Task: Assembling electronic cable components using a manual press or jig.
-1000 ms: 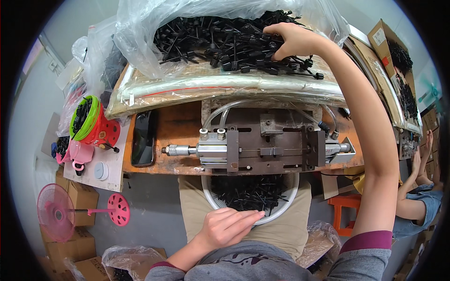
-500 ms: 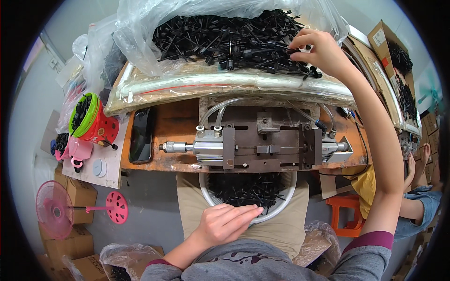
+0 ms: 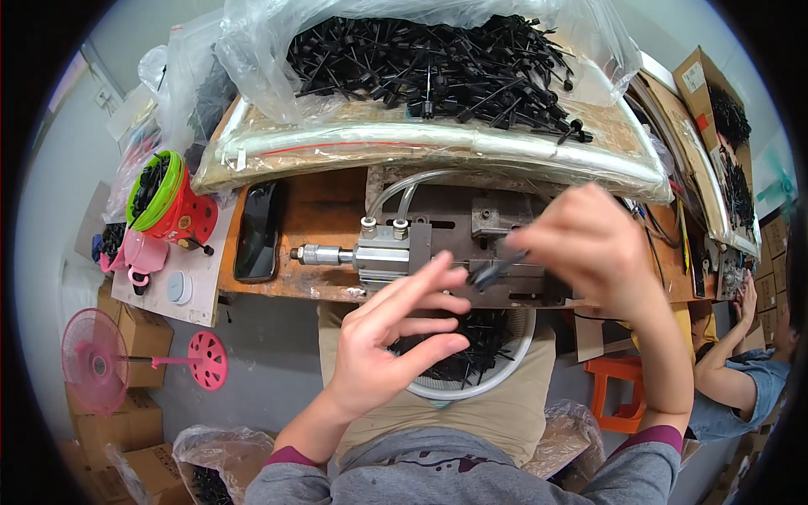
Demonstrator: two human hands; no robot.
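Observation:
My right hand [image 3: 593, 244], blurred by motion, pinches a small black plastic part with a thin stem [image 3: 490, 273] above the metal clamping fixture [image 3: 383, 257]. Close to that part's left end is my left hand [image 3: 383, 341], its fingers spread and nothing in them. It hovers over the front edge of the fixture and the white round basket [image 3: 527, 353] on my lap. More black parts [image 3: 484, 337] fill the basket. A large heap of the same stemmed parts [image 3: 429, 71] lies on the plastic-wrapped raised tray [image 3: 353, 150] behind the fixture.
Clear air hoses [image 3: 404, 189] arch from the fixture. A black phone [image 3: 258, 231] lies on the bench's left. Further left stand a red and green bucket [image 3: 189, 206] of parts, a pink cup [image 3: 145, 252] and a pink fan [image 3: 97, 362]. A co-worker [image 3: 732, 379] sits at right by an orange stool [image 3: 619, 391].
My right hand has come down from the heap to the fixture, bringing a black part. My left hand has risen from the basket's rim and its fingers have spread.

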